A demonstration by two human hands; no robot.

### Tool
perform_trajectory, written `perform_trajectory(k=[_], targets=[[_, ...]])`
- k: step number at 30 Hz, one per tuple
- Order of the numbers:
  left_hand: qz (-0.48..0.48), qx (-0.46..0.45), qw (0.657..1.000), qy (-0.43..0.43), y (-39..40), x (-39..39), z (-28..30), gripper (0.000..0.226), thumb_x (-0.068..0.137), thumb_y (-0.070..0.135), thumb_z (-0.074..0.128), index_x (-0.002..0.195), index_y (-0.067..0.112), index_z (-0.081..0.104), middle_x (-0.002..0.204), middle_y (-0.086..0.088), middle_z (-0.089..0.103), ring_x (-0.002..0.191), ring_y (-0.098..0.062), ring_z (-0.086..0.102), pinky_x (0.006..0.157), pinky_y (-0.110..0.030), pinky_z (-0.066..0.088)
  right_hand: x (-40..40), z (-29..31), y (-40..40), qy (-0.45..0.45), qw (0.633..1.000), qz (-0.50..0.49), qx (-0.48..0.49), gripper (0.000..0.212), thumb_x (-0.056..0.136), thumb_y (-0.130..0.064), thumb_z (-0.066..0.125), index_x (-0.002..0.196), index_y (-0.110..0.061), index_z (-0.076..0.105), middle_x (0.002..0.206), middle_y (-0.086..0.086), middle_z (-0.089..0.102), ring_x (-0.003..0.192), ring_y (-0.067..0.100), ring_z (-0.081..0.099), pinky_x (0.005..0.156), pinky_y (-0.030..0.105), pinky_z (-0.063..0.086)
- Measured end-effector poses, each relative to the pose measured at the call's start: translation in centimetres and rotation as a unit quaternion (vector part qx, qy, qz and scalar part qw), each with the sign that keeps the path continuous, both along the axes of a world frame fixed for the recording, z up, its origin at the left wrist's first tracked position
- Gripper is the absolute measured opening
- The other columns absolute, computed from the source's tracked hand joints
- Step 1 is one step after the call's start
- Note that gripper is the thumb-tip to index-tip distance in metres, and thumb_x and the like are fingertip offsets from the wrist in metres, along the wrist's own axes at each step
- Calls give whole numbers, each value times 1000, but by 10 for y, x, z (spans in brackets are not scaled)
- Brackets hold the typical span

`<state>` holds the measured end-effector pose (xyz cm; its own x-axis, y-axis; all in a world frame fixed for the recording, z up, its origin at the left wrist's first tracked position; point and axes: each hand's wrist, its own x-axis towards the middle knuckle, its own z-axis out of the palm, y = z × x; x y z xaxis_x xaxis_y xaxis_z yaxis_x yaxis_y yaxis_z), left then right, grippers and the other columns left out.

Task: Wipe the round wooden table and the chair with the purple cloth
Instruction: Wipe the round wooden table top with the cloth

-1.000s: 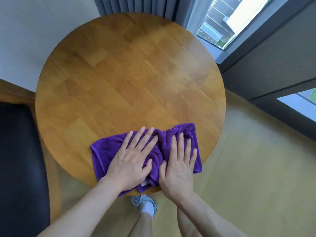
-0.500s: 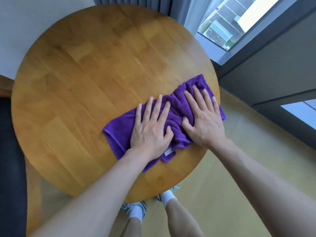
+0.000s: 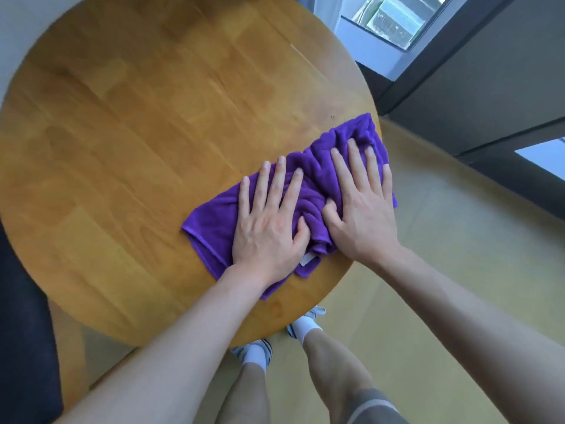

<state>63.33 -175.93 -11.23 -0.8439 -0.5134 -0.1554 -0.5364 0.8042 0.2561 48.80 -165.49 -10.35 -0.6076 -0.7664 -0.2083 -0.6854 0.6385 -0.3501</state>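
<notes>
The purple cloth (image 3: 211, 220) lies bunched on the right side of the round wooden table (image 3: 128, 142), its far end hanging over the table's right edge. My left hand (image 3: 269, 218) presses flat on the cloth's left half with straight, spread fingers. My right hand (image 3: 360, 203) presses flat on the right half beside it, thumbs nearly touching. The chair (image 3: 21, 325) shows as a dark seat with a wooden frame at the lower left, partly cut off by the frame edge.
A window (image 3: 394, 19) and dark wall panels (image 3: 489, 81) stand close behind the table on the right. A grey curtain hangs at the top. My legs and white-socked feet (image 3: 305, 325) stand on the yellowish floor (image 3: 443, 255) under the table's near edge.
Both hands have slid the cloth from the table's near edge out to the right and farther away, up to the right rim. The view has moved closer to the table.
</notes>
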Motion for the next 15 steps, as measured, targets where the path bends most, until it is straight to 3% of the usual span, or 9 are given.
perform_trajectory(k=[5,11,15], targets=[[-25,16,999,18,28,65,0,84,91,46,49,166,19,21,175,-9,8,162,-27,4,129,-55,6,53,3,41,-22,999,30,22,77,94,-43,38,164,-24,13,172,3,1,158,27,-6,127,53,0],[-56,4,998,14,24,153,-1,93,86,59,60,165,21,27,174,-6,12,161,-27,11,130,-53,7,112,9,61,-29,989,124,69,88,94,-67,38,164,-27,4,172,5,-7,157,31,-13,125,55,-3],[-78,5,997,24,3,190,-1,99,79,60,67,163,22,31,174,-4,15,161,-25,14,130,-50,8,141,8,43,-29,979,191,71,95,90,-73,42,164,-27,4,172,6,-6,157,32,-10,124,57,-2]])
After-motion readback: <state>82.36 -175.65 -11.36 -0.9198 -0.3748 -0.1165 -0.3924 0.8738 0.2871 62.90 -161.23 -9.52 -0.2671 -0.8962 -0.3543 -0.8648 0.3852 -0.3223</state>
